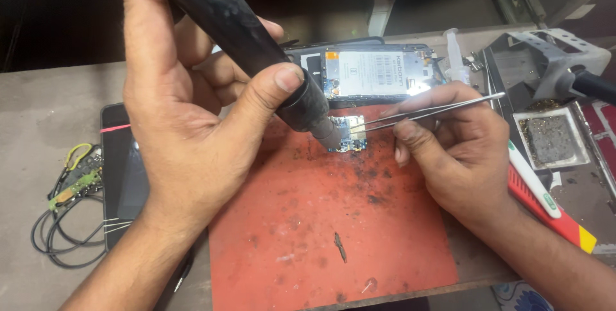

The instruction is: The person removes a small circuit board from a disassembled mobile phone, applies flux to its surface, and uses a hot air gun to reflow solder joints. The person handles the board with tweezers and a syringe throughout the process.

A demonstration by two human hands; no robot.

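I see my left hand (186, 112) wrapped tight around a black hot-air wand (244, 35), its nozzle pointing down onto a small blue circuit board (346, 134) at the far edge of the red work mat (321, 221). My right hand (455, 151) pinches a pair of metal tweezers (423, 111), tips touching the board from the right. The wand and my left thumb block much of the view of the opened phone (378, 74) lying just beyond the board; its back shows a white rectangular label with dark bar markings and a small orange square at its left corner. Left of the mat lies a dark phone (122, 170) with a red band across its top, and farther left a coil of black cable (64, 227) with a green part. At the right, a grey metal stand (545, 54), a square tray with a dirty sponge (552, 138), and a red-and-yellow-handled tool (552, 215) beside my wrist.
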